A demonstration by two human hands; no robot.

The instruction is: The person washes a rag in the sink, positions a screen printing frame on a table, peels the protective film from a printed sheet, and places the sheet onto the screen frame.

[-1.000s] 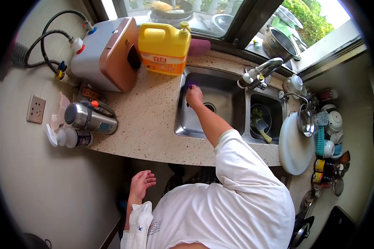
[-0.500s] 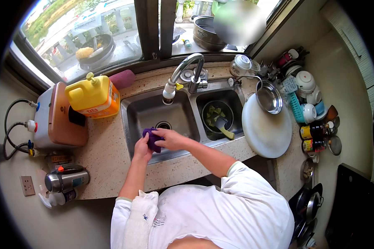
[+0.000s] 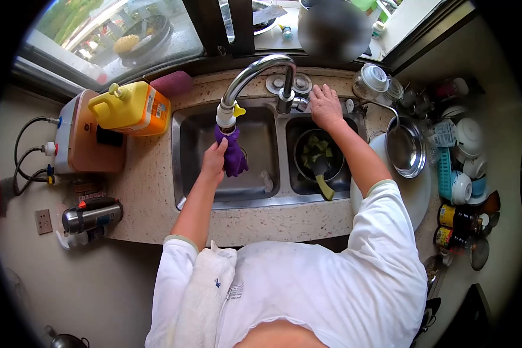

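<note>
The purple cloth (image 3: pixel 234 158) is clamped in the closed fingers of the left hand (image 3: pixel 214 158), hung directly under the spout of the curved faucet (image 3: pixel 287 78) and above the large sink basin (image 3: pixel 220 187). The right hand (image 3: pixel 326 106) is laid open beside the faucet's base, its fingers extended and slightly parted; whether the faucet's lever is touched cannot be told. In the small sink basin (image 3: pixel 299 124), a pot (image 3: pixel 300 168) is seen with green pieces (image 3: pixel 318 151) inside and a pale green handle (image 3: pixel 325 188) tilted over its rim. Both basins are set into a speckled stone counter (image 3: pixel 148 214). To their left, a yellow jug (image 3: pixel 120 109) is stood near a boxy appliance (image 3: pixel 80 133), with a steel flask (image 3: pixel 93 217) lower down. To their right, a round white board (image 3: pixel 359 194) is partly covered by the sleeve and a metal bowl (image 3: pixel 405 148). Farther right, white bowls (image 3: pixel 468 136), a turquoise basket (image 3: pixel 445 174) and dark bottles (image 3: pixel 453 217) are gathered. The counter is bordered by a window (image 3: pixel 156 37), and a socket (image 3: pixel 43 221) is fixed to the left wall.
</note>
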